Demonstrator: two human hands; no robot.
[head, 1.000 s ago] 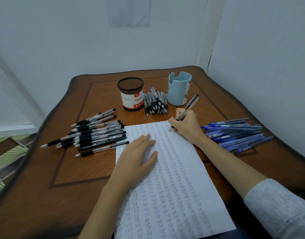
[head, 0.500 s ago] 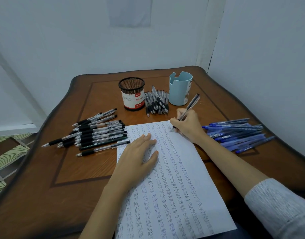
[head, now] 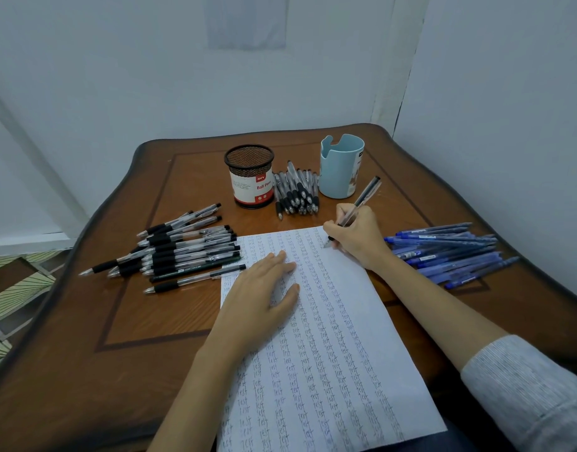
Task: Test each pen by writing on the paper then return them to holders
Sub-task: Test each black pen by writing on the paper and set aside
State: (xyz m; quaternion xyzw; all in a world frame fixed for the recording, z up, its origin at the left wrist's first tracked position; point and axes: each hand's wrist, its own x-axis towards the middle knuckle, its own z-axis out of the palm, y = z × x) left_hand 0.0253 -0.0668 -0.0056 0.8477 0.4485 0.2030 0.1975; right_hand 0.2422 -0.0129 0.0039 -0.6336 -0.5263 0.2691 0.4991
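A white paper point(head: 342, 337), covered in columns of the word "test", lies on the wooden table point(head: 133, 321). My left hand point(head: 261, 295) rests flat on its upper left part, fingers spread. My right hand point(head: 358, 239) grips a clear black-capped pen point(head: 362, 199) with its tip touching the paper's top right corner. A black mesh holder point(head: 249, 176) and a light blue holder point(head: 341, 166) stand at the back. Black pens point(head: 186, 247) lie heaped on the left, more black pens point(head: 296, 192) lie between the holders, and blue pens point(head: 450, 251) lie on the right.
Walls close in behind and to the right of the table. Patterned floor point(head: 16, 288) shows past the table's left edge. Bare wood lies at the front left of the table.
My right hand with the pen has shifted slightly along the paper's top edge. My left hand stays flat in place.
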